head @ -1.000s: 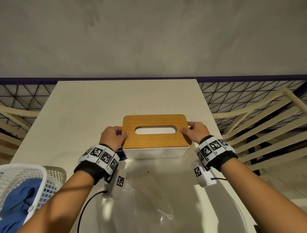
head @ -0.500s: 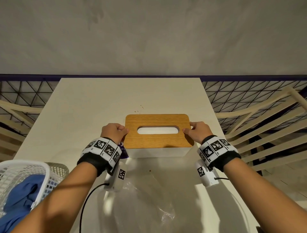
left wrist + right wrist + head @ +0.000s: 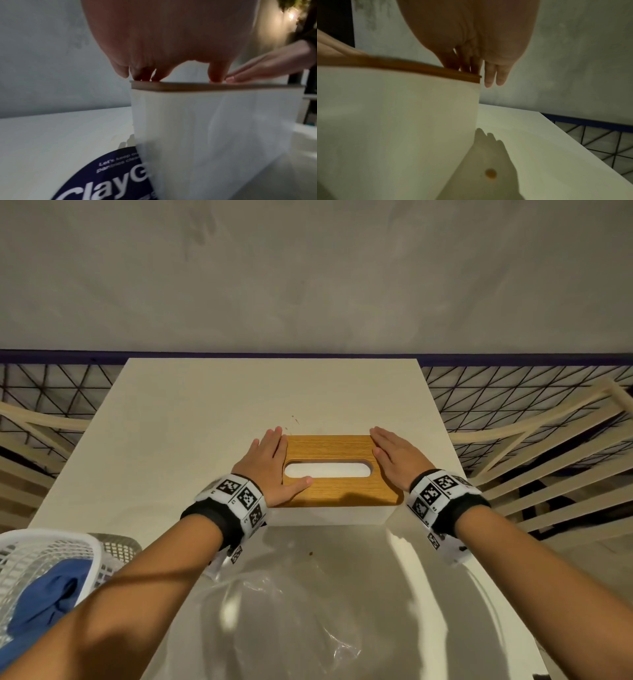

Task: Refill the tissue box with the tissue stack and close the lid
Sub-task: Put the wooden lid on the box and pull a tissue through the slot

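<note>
A white tissue box (image 3: 329,515) stands in the middle of the pale table (image 3: 191,419). Its wooden lid (image 3: 329,450) with an oval slot lies flat on top, and white tissue (image 3: 327,469) shows through the slot. My left hand (image 3: 274,463) lies flat on the lid's left end, fingers straight, thumb by the slot. My right hand (image 3: 394,453) lies flat on the lid's right end, fingers straight. The left wrist view shows the fingertips (image 3: 216,75) pressing the lid (image 3: 214,86) on the box (image 3: 214,128). In the right wrist view, two fingers (image 3: 494,75) hang past the lid's (image 3: 402,66) edge.
Crumpled clear plastic wrap (image 3: 274,604) lies on the table in front of the box. A white basket (image 3: 51,563) holding blue cloth stands at the near left. A dark blue round sticker (image 3: 106,174) sits beside the box. Wire mesh and wooden slats flank the table.
Both hands have gone from pinching the lid's ends with curled fingers to lying flat on top of it. The camera has come closer to the box.
</note>
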### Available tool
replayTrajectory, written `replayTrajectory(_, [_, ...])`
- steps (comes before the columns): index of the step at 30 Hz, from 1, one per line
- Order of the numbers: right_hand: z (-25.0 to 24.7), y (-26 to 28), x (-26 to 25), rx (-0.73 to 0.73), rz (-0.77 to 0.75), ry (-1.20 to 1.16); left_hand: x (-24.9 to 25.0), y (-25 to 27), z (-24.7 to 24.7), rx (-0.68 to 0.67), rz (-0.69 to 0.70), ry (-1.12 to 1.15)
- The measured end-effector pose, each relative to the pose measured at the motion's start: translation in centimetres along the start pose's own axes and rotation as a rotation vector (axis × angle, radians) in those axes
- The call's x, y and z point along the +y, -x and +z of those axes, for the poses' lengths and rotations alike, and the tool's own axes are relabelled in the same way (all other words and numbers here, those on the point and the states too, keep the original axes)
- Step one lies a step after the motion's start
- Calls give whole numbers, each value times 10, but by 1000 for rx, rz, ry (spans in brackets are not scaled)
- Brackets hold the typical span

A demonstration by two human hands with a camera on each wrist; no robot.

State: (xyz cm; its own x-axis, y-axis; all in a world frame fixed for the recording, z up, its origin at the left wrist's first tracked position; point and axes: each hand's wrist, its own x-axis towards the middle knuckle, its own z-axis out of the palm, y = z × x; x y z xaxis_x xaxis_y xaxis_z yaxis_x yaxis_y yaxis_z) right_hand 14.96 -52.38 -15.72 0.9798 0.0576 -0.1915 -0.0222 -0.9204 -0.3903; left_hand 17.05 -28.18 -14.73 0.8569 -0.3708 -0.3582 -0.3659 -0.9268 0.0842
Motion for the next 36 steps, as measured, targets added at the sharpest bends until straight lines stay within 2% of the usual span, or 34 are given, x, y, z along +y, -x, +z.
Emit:
replayTrajectory(4, [13, 1, 11, 21, -39, -33, -3, 5, 9, 44, 4, 63])
replayTrajectory(9, [26, -3, 14, 29, 10, -162, -4, 1, 18, 98, -6, 175])
replayTrajectory(14, [30, -4, 15, 56, 25, -299, -3, 0, 23, 197, 30, 172])
replayTrajectory(19, [29, -2, 11, 51, 34, -330, -8, -5, 25, 170, 32, 204])
replayTrajectory(23, [26, 4, 8, 57, 40, -315, -8, -5, 20, 111, 13, 18])
replayTrajectory(25, [23, 10, 6, 114, 109, -476, -7, -4, 16, 85, -7, 5])
replayTrajectory(27, [25, 16, 8, 143, 276, -756, -1, 2, 14, 136, -53, 162])
replayTrajectory(30, [32, 22, 16, 66, 436, -1004, 22, 12, 12, 369, -142, 460])
replayTrajectory(31, [32, 24, 16, 13, 460, -1063, 33, 14, 10, 385, -185, 508])
replayTrajectory(34, [31, 29, 16, -159, 447, -1161, 60, 5, 7, 213, -244, 506])
replayTrajectory(36, [33, 30, 16, -225, 437, -1190, 69, -7, 6, 126, -273, 469])
